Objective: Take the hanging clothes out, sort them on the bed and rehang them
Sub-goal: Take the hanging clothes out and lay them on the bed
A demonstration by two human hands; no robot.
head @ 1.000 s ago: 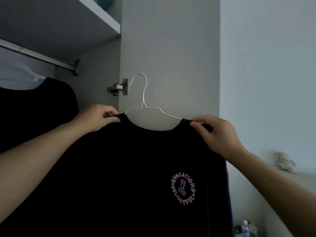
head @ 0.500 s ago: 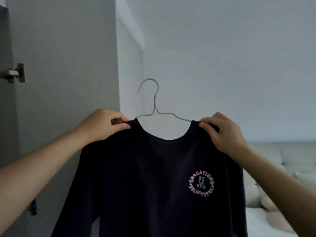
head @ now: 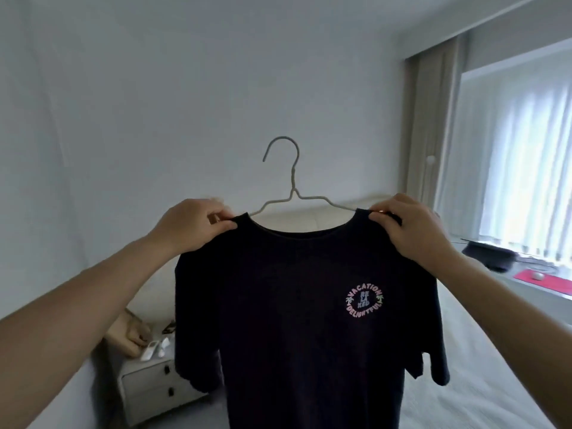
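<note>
Our left hand [head: 188, 224] has its fingers [head: 221, 226] curled tight, pinching the shirt [head: 294, 320] at its left shoulder seam beside the collar. Our right hand [head: 411, 230] does the same on the other shoulder, thumb and fingers closed on the cloth. Whether either pinch also catches the wire under the fabric, we cannot tell.

Between our hands the hanger [head: 292, 193] sits inside the neck opening, its hook upright and free, touching nothing. The shirt hangs straight down from our two grips, dark, with a round printed logo on the chest, its sleeves loose at both sides.

Behind and below the shirt lies the bed [head: 483, 382], running off toward the lower right, with its headboard against the far wall. We hold the shirt in the air over the bed's near edge, not yet laid on it. A nightstand [head: 145, 379] stands at the bed's left edge with small white items on top. A curtain [head: 526, 168] hangs at the right.

We judge the next step is laying the shirt flat for sorting. The risks: if we grip cloth alone, the hanger may slip out through the collar and drop; lowering one hand first would bunch the fabric or fold a sleeve under; and a swing left could sweep the hem across the nightstand's items.
</note>
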